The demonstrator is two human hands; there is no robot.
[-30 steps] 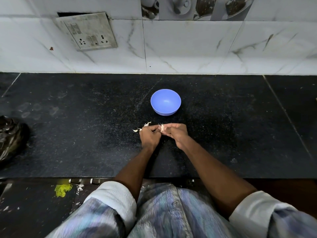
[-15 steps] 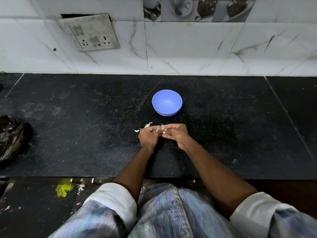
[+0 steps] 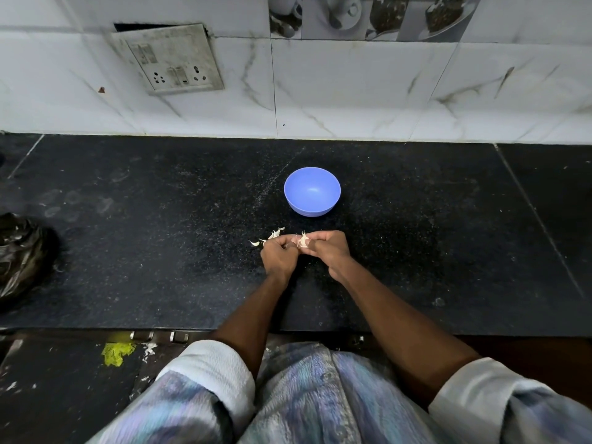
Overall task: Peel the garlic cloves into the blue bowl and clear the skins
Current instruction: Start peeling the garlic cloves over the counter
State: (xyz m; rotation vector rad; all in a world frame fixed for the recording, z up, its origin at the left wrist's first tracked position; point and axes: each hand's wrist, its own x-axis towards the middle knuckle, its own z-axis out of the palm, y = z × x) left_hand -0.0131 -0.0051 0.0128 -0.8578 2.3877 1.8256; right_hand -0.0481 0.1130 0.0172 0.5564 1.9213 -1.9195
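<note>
Head view: the left hand (image 3: 279, 256) and right hand (image 3: 330, 249) both pinch one garlic clove (image 3: 303, 241) – fingers curled – near the blue bowl (image 3: 312, 191), skins (image 3: 269, 237) beside.

Blue-patterned shirt (image 3: 298, 398), rolled white cuffs (image 3: 211, 366)

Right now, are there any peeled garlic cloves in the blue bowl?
No, the blue bowl shows only its bare inside, while both hands work a garlic clove in front of it.
</note>
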